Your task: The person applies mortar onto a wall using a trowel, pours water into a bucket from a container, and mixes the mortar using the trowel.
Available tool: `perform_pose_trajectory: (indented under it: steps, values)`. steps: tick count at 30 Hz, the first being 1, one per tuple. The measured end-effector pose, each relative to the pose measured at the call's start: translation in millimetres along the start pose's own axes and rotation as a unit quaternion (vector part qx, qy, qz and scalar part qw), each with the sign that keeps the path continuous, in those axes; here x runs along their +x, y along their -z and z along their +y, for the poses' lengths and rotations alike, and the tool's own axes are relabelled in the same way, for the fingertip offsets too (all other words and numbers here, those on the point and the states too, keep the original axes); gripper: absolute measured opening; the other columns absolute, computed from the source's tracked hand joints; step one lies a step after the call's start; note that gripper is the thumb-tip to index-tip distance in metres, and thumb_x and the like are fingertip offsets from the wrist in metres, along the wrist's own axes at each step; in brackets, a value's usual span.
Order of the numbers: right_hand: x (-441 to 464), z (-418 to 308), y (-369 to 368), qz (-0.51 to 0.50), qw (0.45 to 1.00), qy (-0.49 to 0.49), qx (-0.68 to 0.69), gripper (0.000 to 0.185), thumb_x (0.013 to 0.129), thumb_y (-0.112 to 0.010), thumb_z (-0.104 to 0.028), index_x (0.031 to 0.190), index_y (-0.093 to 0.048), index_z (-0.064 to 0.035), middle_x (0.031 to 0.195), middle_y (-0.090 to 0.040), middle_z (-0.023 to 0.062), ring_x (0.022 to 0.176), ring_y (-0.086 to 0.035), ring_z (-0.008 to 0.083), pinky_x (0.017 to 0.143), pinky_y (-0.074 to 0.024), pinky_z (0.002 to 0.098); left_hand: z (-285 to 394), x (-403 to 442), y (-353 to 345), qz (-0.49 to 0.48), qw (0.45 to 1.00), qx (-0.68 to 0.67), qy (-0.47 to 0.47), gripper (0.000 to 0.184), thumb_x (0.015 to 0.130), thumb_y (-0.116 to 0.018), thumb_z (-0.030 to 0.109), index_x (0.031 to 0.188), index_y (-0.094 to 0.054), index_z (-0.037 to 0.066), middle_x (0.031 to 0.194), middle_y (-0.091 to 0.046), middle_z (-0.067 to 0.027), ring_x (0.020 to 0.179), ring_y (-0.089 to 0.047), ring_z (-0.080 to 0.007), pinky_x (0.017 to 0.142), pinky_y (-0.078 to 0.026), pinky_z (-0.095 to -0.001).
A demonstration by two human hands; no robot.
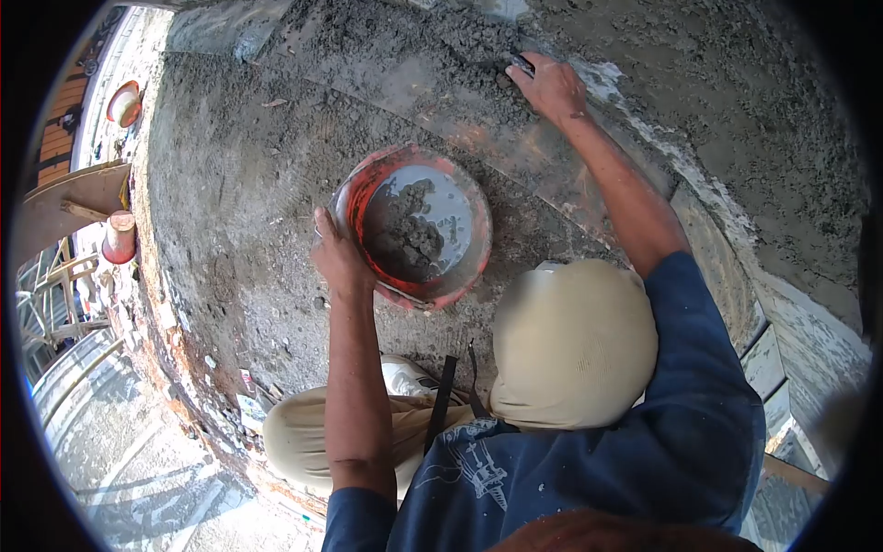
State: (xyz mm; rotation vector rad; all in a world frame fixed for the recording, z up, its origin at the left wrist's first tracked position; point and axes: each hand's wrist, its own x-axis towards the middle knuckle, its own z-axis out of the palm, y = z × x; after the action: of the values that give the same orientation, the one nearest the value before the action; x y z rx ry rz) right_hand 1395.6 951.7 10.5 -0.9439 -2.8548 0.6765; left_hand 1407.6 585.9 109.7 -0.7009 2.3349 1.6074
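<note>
A red-orange bucket (476, 267) stands on the rough grey floor between my arms, with wet grey mortar (414, 230) and greyish water inside. My left hand (338, 253) grips the bucket's left rim, its thumb outside. Up and to the right, my right hand (552, 85) is closed around a dark handle (522, 64). The rest of that tool is hard to make out against the loose grey mortar (441, 51) heaped at the top. A board (395, 87) smeared with mortar lies between the bucket and the heap.
A mortar-covered surface (736, 120) rises along the right, bordered by a pale edge (708, 189). At the left edge are a reddish cylindrical container (120, 241), another round container (123, 104) and wooden boards (69, 207). My bent knees are below the bucket.
</note>
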Motion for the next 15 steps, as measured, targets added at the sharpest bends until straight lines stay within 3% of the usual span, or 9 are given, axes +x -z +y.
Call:
perform_pose_trajectory:
  steps: [4, 6, 9, 12, 13, 15]
  values:
    - [-52, -17, 54, 0.004, 0.996, 0.09, -0.008, 0.048, 0.09, -0.066, -0.045, 0.13, -0.063, -0.0189, 0.121, -0.067, 0.0145, 0.102, -0.067, 0.0346, 0.088, -0.054, 0.0446, -4, 10, 0, 0.014, 1.0, 0.0, 0.027, 0.063, 0.104, -0.04, 0.046, 0.114, -0.063, -0.012, 0.103, -0.069, -0.0191, 0.088, -0.065, -0.0282, 0.082, -0.05, -0.04]
    - [-93, -26, 70, 0.027, 0.986, 0.163, 0.016, 0.044, 0.089, -0.067, -0.041, 0.126, -0.064, -0.0179, 0.117, -0.068, 0.0141, 0.096, -0.068, 0.0343, 0.084, -0.0548, 0.0442, -3, 9, -2, -0.002, 0.998, -0.056, -0.001, 0.063, 0.102, -0.046, 0.048, 0.107, -0.065, -0.012, 0.099, -0.068, -0.0173, 0.086, -0.065, -0.0257, 0.081, -0.052, -0.0387]
    - [-143, -36, 87, -0.086, 0.961, 0.263, -0.002, 0.041, 0.088, -0.069, -0.037, 0.123, -0.065, -0.0169, 0.109, -0.071, 0.0142, 0.096, -0.068, 0.0344, 0.083, -0.054, 0.046, -5, 8, -1, -0.013, 0.998, -0.036, -0.046, 0.062, 0.101, -0.049, 0.048, 0.104, -0.066, -0.011, 0.098, -0.067, -0.016, 0.085, -0.064, -0.0238, 0.081, -0.052, -0.0377]
    - [-148, -9, 66, -0.047, 0.979, 0.192, 0.042, 0.04, 0.089, -0.067, -0.037, 0.124, -0.064, -0.0172, 0.104, -0.072, 0.014, 0.097, -0.068, 0.0348, 0.082, -0.0538, 0.046, -10, 10, -1, -0.02, 0.993, -0.112, 0.019, 0.062, 0.103, -0.045, 0.047, 0.106, -0.064, -0.012, 0.097, -0.068, -0.0158, 0.085, -0.064, -0.0248, 0.078, -0.051, -0.0387]
    - [-140, 6, 64, -0.081, 0.984, 0.157, 0.04, 0.041, 0.09, -0.066, -0.038, 0.124, -0.064, -0.0165, 0.106, -0.071, 0.0144, 0.098, -0.068, 0.0353, 0.084, -0.0534, 0.046, -10, 12, 1, -0.021, 0.985, -0.161, 0.055, 0.062, 0.104, -0.044, 0.046, 0.106, -0.063, -0.013, 0.097, -0.068, -0.0159, 0.086, -0.064, -0.0254, 0.077, -0.051, -0.0392]
    - [-111, 41, 57, -0.144, 0.985, 0.084, 0.038, 0.043, 0.09, -0.065, -0.04, 0.126, -0.064, -0.0151, 0.109, -0.071, 0.0152, 0.1, -0.067, 0.0362, 0.087, -0.0525, 0.046, -18, 17, 6, -0.009, 0.992, -0.126, 0.029, 0.062, 0.104, -0.044, 0.047, 0.104, -0.064, -0.012, 0.095, -0.067, -0.0151, 0.083, -0.062, -0.024, 0.075, -0.051, -0.0386]
